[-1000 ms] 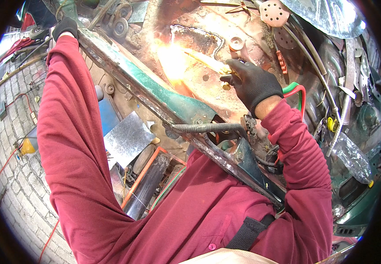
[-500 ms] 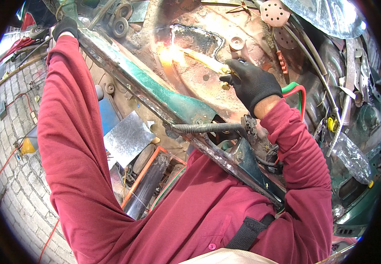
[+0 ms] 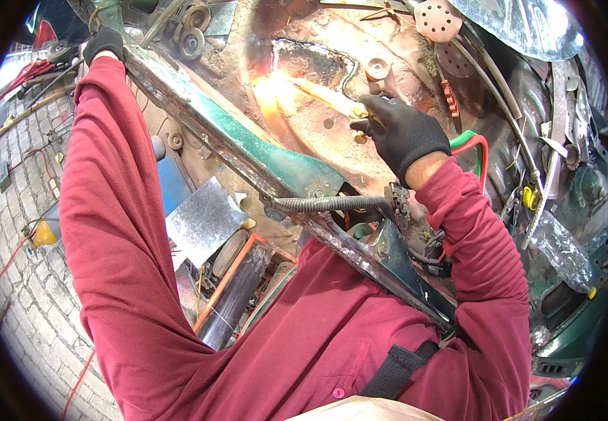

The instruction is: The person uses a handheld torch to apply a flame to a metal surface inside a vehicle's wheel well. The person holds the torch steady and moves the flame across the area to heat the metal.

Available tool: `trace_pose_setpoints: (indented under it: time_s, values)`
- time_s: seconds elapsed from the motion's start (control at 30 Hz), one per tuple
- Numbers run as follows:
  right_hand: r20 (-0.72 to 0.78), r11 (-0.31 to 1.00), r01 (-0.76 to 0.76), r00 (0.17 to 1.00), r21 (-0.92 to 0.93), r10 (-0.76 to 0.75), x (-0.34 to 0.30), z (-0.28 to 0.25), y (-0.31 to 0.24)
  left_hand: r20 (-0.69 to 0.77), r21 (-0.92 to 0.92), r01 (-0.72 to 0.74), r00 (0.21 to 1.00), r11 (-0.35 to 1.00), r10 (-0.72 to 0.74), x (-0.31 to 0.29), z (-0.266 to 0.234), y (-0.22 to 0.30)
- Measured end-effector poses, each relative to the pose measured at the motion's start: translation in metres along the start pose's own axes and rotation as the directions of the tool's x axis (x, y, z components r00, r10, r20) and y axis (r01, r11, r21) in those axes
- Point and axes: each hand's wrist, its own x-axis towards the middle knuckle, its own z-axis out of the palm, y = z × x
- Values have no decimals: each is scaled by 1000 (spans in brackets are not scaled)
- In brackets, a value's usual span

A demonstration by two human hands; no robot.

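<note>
My right hand (image 3: 403, 133), in a black glove, is closed round the brass-coloured gas torch (image 3: 321, 96). A bright flame (image 3: 274, 95) glares at its tip, low over the rusty sheet-metal panel (image 3: 332, 151) of a car body. Just beyond the torch lies a dark patch (image 3: 314, 64) with a ragged, pale-edged outline. Red and green hoses (image 3: 473, 142) curve beside my right wrist. At the far left my left hand (image 3: 104, 45), also black-gloved, grips the upper end of the worn green body frame (image 3: 226, 130); its fingertips are partly hidden. Glare hides the exact heated spot.
A perforated sanding disc (image 3: 437, 20) and shiny sheet metal (image 3: 521, 24) lie at the far right. A corrugated conduit (image 3: 335, 204) crosses the frame before me. Below are a loose metal sheet (image 3: 204, 221) and an orange-edged box (image 3: 223, 284). A plastic bottle (image 3: 563, 252) lies right.
The flame's glow has shifted very slightly downward on the panel and looks larger. Both hands keep nearly the same places.
</note>
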Motion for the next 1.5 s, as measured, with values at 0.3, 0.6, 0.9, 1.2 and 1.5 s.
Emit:
trace_pose_setpoints:
  time_s: [0.3, 0.6, 0.9, 1.2, 1.5]
  values:
    - [-42, 999, 33, 999, 1, -33, -1, 1, 0, 33, 81, -25, 999, 996, 22, -2, -5, 6]
    - [-18, 999, 38, 999, -21, -38, -2, 0, -1, 17, -20, -6, 1000, 1000, 6, -1, -4, 2]
    - [-38, 999, 38, 999, -15, -38, -5, 1, 1, 18, 50, 1, 1000, 999, -2, 2, -1, 1]
    - [-62, 998, 65, 996, -20, -66, -3, 2, -1, -6, 15, 40, 999, 999, -40, 3, 1, 2]
    - [-17, 1000, 25, 1000, 7, -25, -3, -1, -2, -1, 48, -14, 1000, 999, 14, 0, -2, 1]
